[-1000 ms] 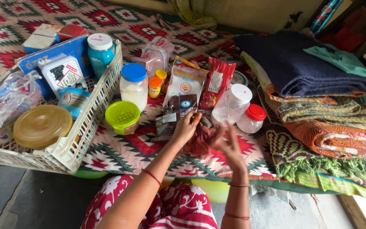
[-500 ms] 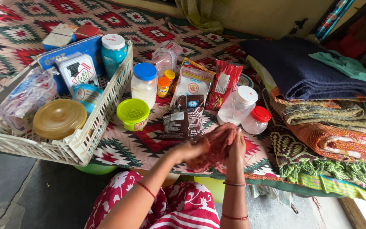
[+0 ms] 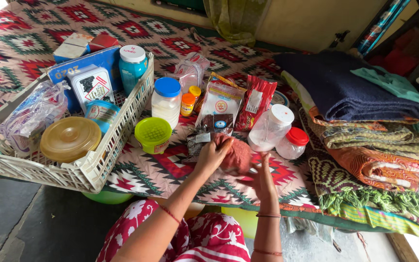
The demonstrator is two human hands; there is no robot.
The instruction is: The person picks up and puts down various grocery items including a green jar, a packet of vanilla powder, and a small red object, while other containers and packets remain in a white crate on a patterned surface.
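I see my left hand (image 3: 213, 154) with fingers clenched on a reddish-brown cloth bundle (image 3: 237, 156), which rests on the patterned bedspread (image 3: 166, 170) just in front of a dark brown packet (image 3: 208, 130). My right hand (image 3: 260, 177) touches the bundle's lower edge, fingers released. A white basket (image 3: 98, 167) sits to the left.

Patterned bedspread (image 3: 35, 43), dark floor (image 3: 49, 223), yellowish wall (image 3: 306, 19)

A bed (image 3: 170, 167) under a patterned cover carries a crate (image 3: 93, 170), jars (image 3: 167, 99), packets (image 3: 219, 104), a green tub (image 3: 153, 134) and folded blankets (image 3: 350, 92).
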